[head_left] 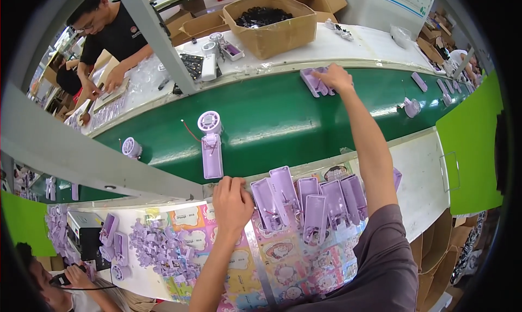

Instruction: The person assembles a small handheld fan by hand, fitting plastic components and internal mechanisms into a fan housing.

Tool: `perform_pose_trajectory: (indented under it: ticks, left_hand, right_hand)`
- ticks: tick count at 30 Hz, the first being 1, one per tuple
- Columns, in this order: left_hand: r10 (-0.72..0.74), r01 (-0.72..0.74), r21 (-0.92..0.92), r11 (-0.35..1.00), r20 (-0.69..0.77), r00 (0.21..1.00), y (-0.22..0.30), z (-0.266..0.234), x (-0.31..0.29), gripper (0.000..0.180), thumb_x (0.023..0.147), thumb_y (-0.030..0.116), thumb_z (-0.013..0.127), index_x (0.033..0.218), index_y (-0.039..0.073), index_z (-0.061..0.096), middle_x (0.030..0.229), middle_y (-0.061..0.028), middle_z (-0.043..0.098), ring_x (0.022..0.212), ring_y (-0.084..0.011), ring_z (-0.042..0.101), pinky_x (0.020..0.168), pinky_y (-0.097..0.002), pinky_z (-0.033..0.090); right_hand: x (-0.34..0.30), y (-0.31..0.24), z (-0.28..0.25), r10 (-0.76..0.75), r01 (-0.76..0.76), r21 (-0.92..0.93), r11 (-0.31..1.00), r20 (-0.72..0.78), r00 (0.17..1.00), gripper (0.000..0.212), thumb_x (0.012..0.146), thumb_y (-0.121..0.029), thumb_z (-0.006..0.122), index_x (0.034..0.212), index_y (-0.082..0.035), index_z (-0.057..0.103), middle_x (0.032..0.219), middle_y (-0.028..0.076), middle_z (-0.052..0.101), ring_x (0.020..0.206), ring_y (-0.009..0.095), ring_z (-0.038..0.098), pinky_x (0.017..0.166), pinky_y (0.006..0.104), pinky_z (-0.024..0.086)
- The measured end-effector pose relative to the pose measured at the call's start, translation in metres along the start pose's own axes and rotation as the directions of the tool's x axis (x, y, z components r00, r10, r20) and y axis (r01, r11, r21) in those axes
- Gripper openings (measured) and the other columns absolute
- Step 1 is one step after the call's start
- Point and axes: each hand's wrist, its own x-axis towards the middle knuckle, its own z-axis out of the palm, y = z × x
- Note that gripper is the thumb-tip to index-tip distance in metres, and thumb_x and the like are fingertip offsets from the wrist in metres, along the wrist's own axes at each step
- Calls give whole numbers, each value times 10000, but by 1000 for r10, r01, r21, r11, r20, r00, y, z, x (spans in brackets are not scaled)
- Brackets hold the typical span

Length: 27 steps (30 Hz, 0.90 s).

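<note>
Far across the green conveyor belt (255, 143), my right hand (338, 78) grips a small group of light purple plastic casings (313, 82), fingers over their tops. My left hand (232, 203) is at the belt's near edge with its fingers curled; its fingertips are hidden, so I cannot make out whether anything is in them. Just beyond it on the belt lies a purple handheld fan (210, 122) with its long open handle shell (212, 157) and a red wire. Between my arms, several purple handle shells (315, 211) stand or lean in a row on the bench.
Small purple parts (163, 252) are heaped left on the picture-covered bench. A grey metal post (98, 149) crosses the left side. More fan parts (412, 107) lie along the belt. Beyond it stands a cardboard box (272, 32) of black parts. Co-workers are at the left.
</note>
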Motion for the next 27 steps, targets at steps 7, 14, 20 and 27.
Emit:
perform_pose_trajectory:
  ticks: [7,14,20,27]
  left_hand:
    - [-21,21,-66,998,2,1000,-4,4,-1,74,796,18,585,866,30,607,879,-138,572,867,-357,582,767,-476,457]
    - [-42,34,-179,983,-44,998,-6,10,-3,35,808,20,586,821,32,615,834,-118,575,799,-341,599,717,-459,467]
    - [-95,86,-249,965,-24,995,-16,6,-7,53,806,50,607,837,22,640,875,-148,594,877,-361,601,778,-476,479]
    - [-234,116,-643,757,-101,967,-42,-3,-22,95,883,-18,643,954,16,697,888,-25,658,768,-99,594,696,-261,488]
  right_hand:
    - [-49,-43,15,-247,248,-53,967,24,969,872,712,-400,819,1379,-30,395,1287,248,638,1192,405,631,1000,478,520]
    - [-137,-30,-30,-447,497,214,841,-244,861,660,756,-279,739,1244,-32,368,984,308,665,931,480,674,846,503,537]
    - [-322,-40,-104,-621,644,227,730,-173,765,638,767,-244,756,1242,-34,386,995,297,661,967,475,647,866,516,516]
    - [-504,-9,-30,-620,678,200,707,-287,731,599,719,-230,829,1193,-3,541,1081,203,603,1012,402,599,882,469,491]
